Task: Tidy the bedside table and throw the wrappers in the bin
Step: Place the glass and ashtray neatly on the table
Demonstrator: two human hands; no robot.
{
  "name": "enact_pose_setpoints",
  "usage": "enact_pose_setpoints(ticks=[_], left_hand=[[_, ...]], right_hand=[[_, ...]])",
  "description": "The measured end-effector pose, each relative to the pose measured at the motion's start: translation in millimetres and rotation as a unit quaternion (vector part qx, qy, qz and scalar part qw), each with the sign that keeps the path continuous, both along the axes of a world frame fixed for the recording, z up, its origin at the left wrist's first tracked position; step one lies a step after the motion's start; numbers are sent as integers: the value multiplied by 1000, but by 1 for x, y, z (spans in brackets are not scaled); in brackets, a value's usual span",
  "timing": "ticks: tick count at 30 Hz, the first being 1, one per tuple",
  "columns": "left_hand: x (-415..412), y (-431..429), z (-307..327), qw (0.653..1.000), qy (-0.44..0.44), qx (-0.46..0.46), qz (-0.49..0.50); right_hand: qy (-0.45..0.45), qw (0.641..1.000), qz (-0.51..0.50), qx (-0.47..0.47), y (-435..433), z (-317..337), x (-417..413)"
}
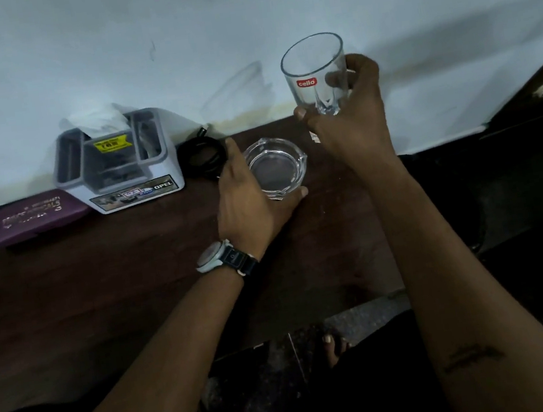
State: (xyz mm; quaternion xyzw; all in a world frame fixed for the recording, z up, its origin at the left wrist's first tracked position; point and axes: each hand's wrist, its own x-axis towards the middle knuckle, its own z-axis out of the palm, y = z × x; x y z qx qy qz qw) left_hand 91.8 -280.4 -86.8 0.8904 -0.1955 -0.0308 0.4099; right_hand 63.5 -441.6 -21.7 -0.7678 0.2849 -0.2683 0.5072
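Note:
My right hand (352, 119) grips a clear drinking glass (310, 65) with a red label by its base, lifted above the back right of the dark wooden bedside table (100, 283). My left hand (244, 192), with a watch on the wrist, holds a round glass ashtray (278, 166) that sits on the table, thumb at its near rim and fingers at its far left side. A small scrap of paper (314, 138) shows just behind my right hand.
A white and grey tissue holder (133, 189) stands at the back left by the wall. A purple case (33, 216) lies to its left. A coiled black cable (203, 156) lies between the holder and the ashtray. My foot (335, 347) is on the floor below.

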Motion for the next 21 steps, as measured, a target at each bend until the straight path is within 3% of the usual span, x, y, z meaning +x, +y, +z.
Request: enact_pose_setpoints(ticks=[3, 7, 16, 21], left_hand=[[-10, 8, -2, 1000, 4, -30, 0], [-15, 14, -1, 998, 10, -57, 30], [4, -13, 8, 995, -13, -1, 101], [10, -30, 13, 990, -20, 27, 139]], right_hand=[[-24, 993, -16, 112, 0, 7, 0], [-109, 940, -14, 323, 3, 21, -3], [-176, 909, 60, 373, 10, 31, -17], [-166, 905, 81, 383, 9, 32, -20]])
